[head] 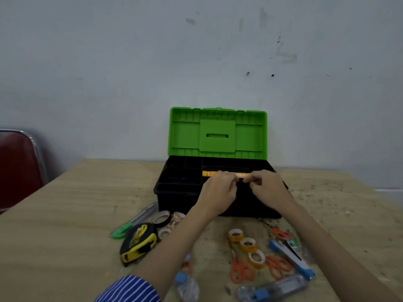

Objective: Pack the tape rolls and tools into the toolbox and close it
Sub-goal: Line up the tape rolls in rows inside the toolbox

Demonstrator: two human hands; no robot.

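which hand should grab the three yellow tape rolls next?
Right hand, probably. The three yellow tape rolls lie on the table just inside the right forearm; the left hand would have to cross over.

A black toolbox (174, 192) stands open on a wooden table (65, 225), its green lid (218, 132) upright against a pale wall (130, 62), and both hands meet over the tray: the left hand (219, 188) and the right hand (269, 186) pinch something orange (208, 173) lying in a compartment. In front of the box lie a yellow tape measure (138, 241), a black tape roll (161, 217), three yellow tape rolls (248, 245) in a row, orange scissors (242, 271) and a blue-ended cutter (292, 259). A red chair (17, 166) stands at the table's left edge.
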